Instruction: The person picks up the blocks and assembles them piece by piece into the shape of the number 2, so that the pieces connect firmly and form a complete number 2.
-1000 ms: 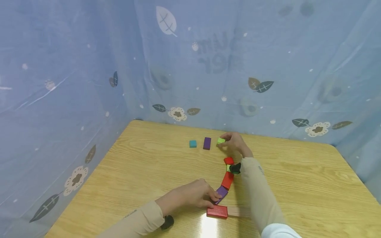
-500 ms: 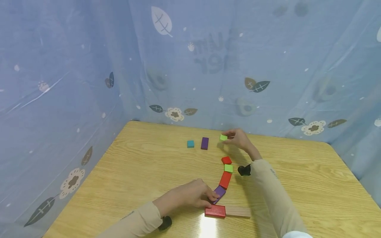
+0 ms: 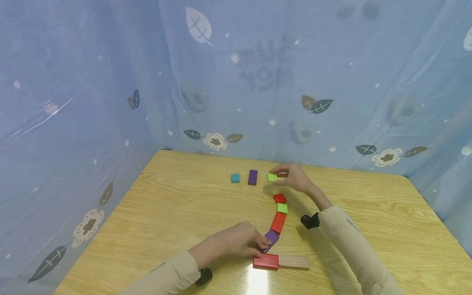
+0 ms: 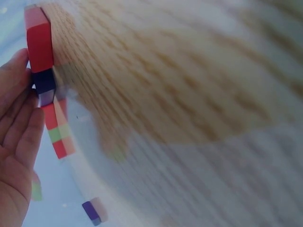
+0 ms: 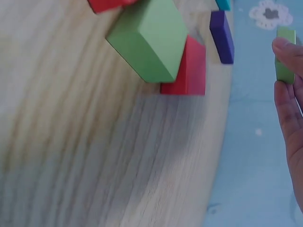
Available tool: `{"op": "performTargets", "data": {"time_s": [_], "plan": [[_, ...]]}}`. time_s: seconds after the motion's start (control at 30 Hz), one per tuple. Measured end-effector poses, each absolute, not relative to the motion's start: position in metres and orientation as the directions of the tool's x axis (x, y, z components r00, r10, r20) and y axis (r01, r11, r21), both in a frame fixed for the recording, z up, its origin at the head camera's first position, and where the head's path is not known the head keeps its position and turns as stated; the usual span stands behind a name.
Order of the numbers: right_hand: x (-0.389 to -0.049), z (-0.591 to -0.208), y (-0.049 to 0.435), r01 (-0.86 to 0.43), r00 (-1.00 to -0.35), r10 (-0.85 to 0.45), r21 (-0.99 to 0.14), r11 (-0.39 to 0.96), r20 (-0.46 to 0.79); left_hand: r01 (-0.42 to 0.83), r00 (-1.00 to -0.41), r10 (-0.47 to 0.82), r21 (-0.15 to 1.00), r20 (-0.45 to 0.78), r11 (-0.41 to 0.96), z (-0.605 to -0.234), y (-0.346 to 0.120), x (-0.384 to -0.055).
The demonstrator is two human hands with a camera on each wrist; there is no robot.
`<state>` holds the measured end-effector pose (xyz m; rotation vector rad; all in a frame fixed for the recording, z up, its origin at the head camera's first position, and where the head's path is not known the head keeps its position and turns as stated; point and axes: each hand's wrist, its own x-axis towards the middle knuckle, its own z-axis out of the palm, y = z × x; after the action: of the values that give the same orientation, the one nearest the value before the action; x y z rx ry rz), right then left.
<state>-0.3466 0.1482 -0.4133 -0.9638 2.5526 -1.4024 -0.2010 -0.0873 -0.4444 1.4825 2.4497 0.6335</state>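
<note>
A right hand [image 3: 295, 179] pinched a small green block [image 3: 271, 177] between thumb and fingers near the far side of a table [image 3: 191, 205]; whether it touched the wood was unclear. The left hand [image 3: 237, 240], its fingers loosely extended, touched a purple block [image 3: 272, 237] and a red block [image 3: 266, 262] in a curved line, apparently keeping them from shifting.

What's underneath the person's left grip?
In the head view, the left grip partly covers a purple block, and its thumb overlaps a corner of the nearest red block. Whatever lies beneath the palm is hidden there.
</note>
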Motion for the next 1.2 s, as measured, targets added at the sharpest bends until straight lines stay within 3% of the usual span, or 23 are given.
{"op": "performTargets", "data": {"time_s": [0.4,0.87,1.2], "plan": [[-0.328,-0.405,0.145,-0.539,-0.730,-0.656,-0.751,0.382,0.191,0.785,-0.470,0.881,0.480,0.049,0.392,-0.444,-0.087,-0.201],[-0.344,-0.411,0.157,-0.571,-0.717,-0.683,-0.680,0.461,0.138,0.793,-0.457,0.888,0.476,0.052,0.381,-0.442,-0.088,-0.201],[-0.353,-0.421,0.152,-0.666,-0.665,-0.737,-0.546,0.509,0.123,0.786,-0.458,0.888,0.489,0.051,0.377,-0.442,-0.089,-0.203]]}}
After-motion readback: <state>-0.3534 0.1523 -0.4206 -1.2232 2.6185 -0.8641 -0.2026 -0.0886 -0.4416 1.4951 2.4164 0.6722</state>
